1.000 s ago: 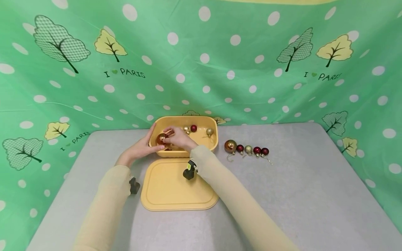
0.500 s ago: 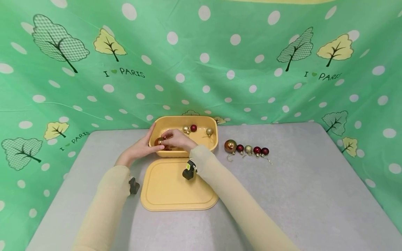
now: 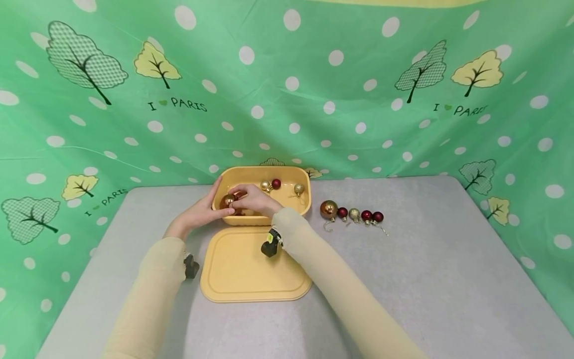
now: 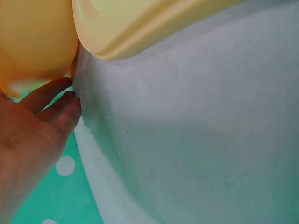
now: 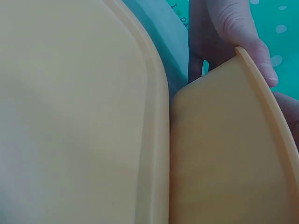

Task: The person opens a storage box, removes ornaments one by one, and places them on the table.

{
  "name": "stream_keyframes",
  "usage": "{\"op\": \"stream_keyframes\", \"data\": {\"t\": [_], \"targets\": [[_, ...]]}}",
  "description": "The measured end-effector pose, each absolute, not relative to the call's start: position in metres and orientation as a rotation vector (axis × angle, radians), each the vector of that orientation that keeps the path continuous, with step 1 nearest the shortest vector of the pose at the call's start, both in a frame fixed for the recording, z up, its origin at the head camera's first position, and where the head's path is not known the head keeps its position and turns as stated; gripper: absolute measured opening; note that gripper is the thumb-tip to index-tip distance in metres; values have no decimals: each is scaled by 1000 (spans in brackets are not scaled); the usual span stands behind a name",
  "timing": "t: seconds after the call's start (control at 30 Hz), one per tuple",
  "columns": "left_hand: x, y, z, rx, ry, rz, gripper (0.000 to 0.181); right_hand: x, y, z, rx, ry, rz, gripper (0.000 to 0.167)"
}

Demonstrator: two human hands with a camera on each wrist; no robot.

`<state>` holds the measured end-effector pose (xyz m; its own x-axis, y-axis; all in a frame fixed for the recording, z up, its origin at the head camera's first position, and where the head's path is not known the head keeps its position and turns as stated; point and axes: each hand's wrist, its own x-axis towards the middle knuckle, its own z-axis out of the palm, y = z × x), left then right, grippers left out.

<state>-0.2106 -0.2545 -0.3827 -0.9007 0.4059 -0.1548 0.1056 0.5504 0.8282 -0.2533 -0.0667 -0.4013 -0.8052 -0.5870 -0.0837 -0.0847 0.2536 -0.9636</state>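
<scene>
A yellow lidless box [image 3: 289,174] stands at the back of the table. My left hand [image 3: 197,212] grips its near left corner, thumb over the rim and fingers along the outside; the left wrist view shows those fingers [image 4: 65,112] low beside the wall. Inside the box's left end, my right hand [image 3: 254,200] holds a large shiny copper-gold Christmas bauble [image 3: 229,200] by its right side. Its fingertips are partly hidden. Further right in the box lie a small pale gold bauble [image 3: 265,185], a small red bauble [image 3: 276,184] and a glittery gold bauble [image 3: 299,189].
The yellow lid [image 3: 253,271] lies flat in front of the box, under my right forearm. Right of the box, several baubles stand in a row, a large copper-gold bauble [image 3: 329,209] at its left end. A green dotted curtain [image 3: 332,99] hangs behind the grey table [image 3: 426,279].
The large copper-gold bauble and my right fingers have dipped slightly toward the box's near left corner, then risen a little. My left hand keeps its place on the box.
</scene>
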Motion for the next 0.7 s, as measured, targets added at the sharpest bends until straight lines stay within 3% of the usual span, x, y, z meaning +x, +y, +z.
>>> {"op": "stream_keyframes", "data": {"t": [0.2, 0.7], "targets": [[-220, -262, -403, 435, 2483, 1287, 102, -250, -56, -392, -615, 2104, -1584, 37], [-221, -264, -405, 387, 2464, 1288, 106, -239, -25, -361, -767, 2187, -1510, 42]]}}
